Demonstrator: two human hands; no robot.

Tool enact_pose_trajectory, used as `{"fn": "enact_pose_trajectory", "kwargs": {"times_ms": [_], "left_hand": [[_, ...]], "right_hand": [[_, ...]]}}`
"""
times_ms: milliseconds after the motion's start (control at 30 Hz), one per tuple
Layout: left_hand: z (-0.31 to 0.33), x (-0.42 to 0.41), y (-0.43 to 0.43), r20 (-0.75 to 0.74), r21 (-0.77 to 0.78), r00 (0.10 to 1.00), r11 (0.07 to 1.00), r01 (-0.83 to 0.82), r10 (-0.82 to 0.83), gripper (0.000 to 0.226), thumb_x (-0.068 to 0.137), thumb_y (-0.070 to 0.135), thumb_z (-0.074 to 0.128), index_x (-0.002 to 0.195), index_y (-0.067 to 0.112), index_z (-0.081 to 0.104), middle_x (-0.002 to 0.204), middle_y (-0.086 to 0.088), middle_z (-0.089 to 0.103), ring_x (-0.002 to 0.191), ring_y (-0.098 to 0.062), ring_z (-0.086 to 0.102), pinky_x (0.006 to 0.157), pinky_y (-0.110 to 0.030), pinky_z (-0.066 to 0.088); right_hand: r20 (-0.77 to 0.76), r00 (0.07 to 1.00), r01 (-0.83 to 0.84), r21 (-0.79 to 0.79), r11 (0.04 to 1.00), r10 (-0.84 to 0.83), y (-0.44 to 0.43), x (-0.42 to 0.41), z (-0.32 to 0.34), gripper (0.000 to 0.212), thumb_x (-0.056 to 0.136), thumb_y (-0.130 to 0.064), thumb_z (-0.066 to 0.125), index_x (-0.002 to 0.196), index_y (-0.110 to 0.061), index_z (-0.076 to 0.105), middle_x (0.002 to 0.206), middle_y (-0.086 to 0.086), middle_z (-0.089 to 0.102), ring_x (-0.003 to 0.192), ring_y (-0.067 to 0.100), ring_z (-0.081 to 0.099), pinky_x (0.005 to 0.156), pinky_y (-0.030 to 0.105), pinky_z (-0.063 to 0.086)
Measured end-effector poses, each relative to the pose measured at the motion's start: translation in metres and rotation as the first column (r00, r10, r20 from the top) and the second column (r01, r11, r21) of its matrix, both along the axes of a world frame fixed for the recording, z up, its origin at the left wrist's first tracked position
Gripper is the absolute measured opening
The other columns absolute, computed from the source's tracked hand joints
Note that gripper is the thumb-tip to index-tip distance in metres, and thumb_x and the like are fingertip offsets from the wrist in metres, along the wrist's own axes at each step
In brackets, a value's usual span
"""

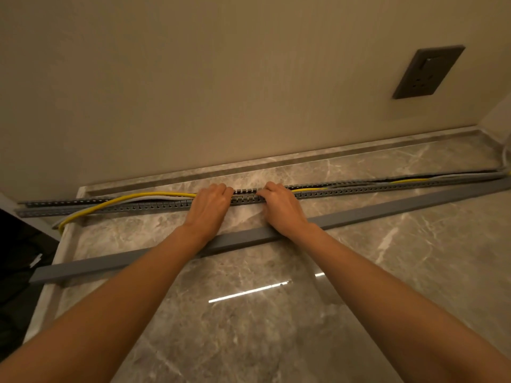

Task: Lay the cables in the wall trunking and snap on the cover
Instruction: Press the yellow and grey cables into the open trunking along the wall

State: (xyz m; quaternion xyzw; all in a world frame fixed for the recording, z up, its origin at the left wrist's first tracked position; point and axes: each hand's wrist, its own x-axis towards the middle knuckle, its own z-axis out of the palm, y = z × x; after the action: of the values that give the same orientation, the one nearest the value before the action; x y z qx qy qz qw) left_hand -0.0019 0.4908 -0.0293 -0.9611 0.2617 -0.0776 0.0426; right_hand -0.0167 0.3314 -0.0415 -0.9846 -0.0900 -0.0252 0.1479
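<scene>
Marble floor: hands pressing trunking; cover nearer, under forearms.

You have a long grey slotted plastic trunking channel lying open along the marble surface. A yellow cable and a pale grey cable run inside it, bulging out at its left end. The long plain grey plastic cover strip lies loose and slanted just in front.

trunking: grey, slotted sides
cover: plain grey
cables: one yellow, one pale grey
surface: grey-brown marble, pale veins
wall: plain beige
socket plate: dark grey
</scene>
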Motion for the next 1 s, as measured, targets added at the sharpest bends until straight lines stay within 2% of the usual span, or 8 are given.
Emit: {"fn": "enact_pose_trajectory", "kwargs": {"times_ms": [33, 100, 167, 267, 467, 667, 800, 1000], "left_hand": [[0.002, -0.002, -0.003, -0.028, -0.015, 0.999, 1.0, -0.022, 0.022, 0.021, 0.065, -0.011, 0.072, 0.082, -0.001, 0.064, 0.078, -0.02, 0.067, 0.069, -0.036, 0.063, 0.053, -0.036, 0.051], [0.002, 0.001, -0.01, -0.11, -0.004, 0.987, 0.993, -0.114, 0.113, 0.018, 0.086, -0.003, 0.054, 0.103, 0.0, 0.059, 0.105, -0.019, 0.062, 0.096, -0.035, 0.058, 0.073, -0.041, 0.048], [0.003, 0.01, -0.013, -0.182, 0.044, 0.967, 0.984, -0.17, 0.176, 0.02, 0.092, 0.005, 0.047, 0.109, 0.003, 0.057, 0.115, -0.017, 0.059, 0.104, -0.033, 0.055, 0.082, -0.041, 0.046], [0.005, 0.014, -0.013, -0.215, 0.023, 0.96, 0.984, -0.177, 0.178, 0.018, 0.093, 0.008, 0.046, 0.106, 0.003, 0.058, 0.114, -0.017, 0.06, 0.102, -0.034, 0.056, 0.081, -0.041, 0.046], [0.004, 0.006, 0.011, -0.211, -0.254, 0.972, 0.955, -0.154, 0.101, 0.014, 0.089, 0.005, 0.053, 0.102, 0.001, 0.058, 0.107, -0.017, 0.056, 0.091, -0.035, 0.056, 0.077, -0.046, 0.05], [0.013, 0.007, 0.053, -0.101, -0.225, 0.985, 0.961, -0.159, 0.14, 0.017, 0.08, 0.001, 0.064, 0.097, -0.006, 0.064, 0.101, -0.026, 0.062, 0.089, -0.041, 0.059, 0.075, -0.047, 0.051], [0.02, 0.01, 0.089, -0.099, -0.205, 0.978, 0.958, -0.199, 0.182, 0.021, 0.083, 0.008, 0.064, 0.1, -0.006, 0.063, 0.103, -0.026, 0.061, 0.093, -0.042, 0.058, 0.078, -0.047, 0.048], [0.024, 0.015, 0.134, -0.125, -0.229, 0.975, 0.951, -0.208, 0.183, 0.02, 0.089, 0.011, 0.058, 0.105, 0.0, 0.064, 0.105, -0.021, 0.062, 0.094, -0.038, 0.058, 0.076, -0.043, 0.048]], "right_hand": [[-0.011, 1.0, 0.008, 0.0, 1.0, -0.008, 0.0, 0.002, 0.002, 0.032, 0.088, 0.004, 0.046, 0.117, -0.001, 0.059, 0.117, 0.017, 0.058, 0.108, 0.034, 0.053, 0.092, 0.041, 0.042], [-0.016, 0.999, 0.032, -0.014, 0.999, -0.032, 0.001, 0.006, 0.005, 0.028, 0.091, 0.0, 0.047, 0.116, -0.003, 0.059, 0.117, 0.016, 0.058, 0.107, 0.033, 0.054, 0.09, 0.04, 0.043], [-0.012, 0.999, 0.05, -0.041, 0.998, -0.051, 0.004, 0.007, 0.006, 0.025, 0.092, -0.002, 0.047, 0.115, -0.002, 0.058, 0.118, 0.016, 0.058, 0.108, 0.032, 0.054, 0.09, 0.04, 0.043], [0.0, 0.998, 0.064, -0.068, 0.996, -0.065, 0.008, 0.005, 0.008, 0.024, 0.091, 0.002, 0.044, 0.113, 0.0, 0.055, 0.119, 0.017, 0.058, 0.11, 0.033, 0.053, 0.09, 0.04, 0.042], [0.062, 0.997, 0.037, -0.007, 0.999, -0.037, 0.016, 0.001, 0.012, 0.028, 0.086, 0.008, 0.042, 0.109, 0.002, 0.057, 0.114, 0.021, 0.061, 0.106, 0.035, 0.054, 0.089, 0.041, 0.04], [0.13, 0.991, -0.022, 0.116, 0.993, 0.007, 0.056, 0.003, 0.015, 0.023, 0.081, 0.012, 0.05, 0.1, 0.006, 0.064, 0.103, 0.024, 0.065, 0.098, 0.04, 0.058, 0.083, 0.043, 0.046], [0.052, 0.998, -0.038, 0.1, 0.994, 0.033, 0.087, 0.006, 0.016, 0.026, 0.089, 0.004, 0.047, 0.111, 0.0, 0.06, 0.116, 0.017, 0.059, 0.109, 0.033, 0.052, 0.09, 0.04, 0.043], [0.015, 1.0, -0.005, 0.188, 0.982, 0.002, 0.135, 0.006, 0.016, 0.027, 0.09, 0.0, 0.049, 0.115, -0.002, 0.06, 0.116, 0.016, 0.056, 0.108, 0.031, 0.051, 0.09, 0.04, 0.044]]}}
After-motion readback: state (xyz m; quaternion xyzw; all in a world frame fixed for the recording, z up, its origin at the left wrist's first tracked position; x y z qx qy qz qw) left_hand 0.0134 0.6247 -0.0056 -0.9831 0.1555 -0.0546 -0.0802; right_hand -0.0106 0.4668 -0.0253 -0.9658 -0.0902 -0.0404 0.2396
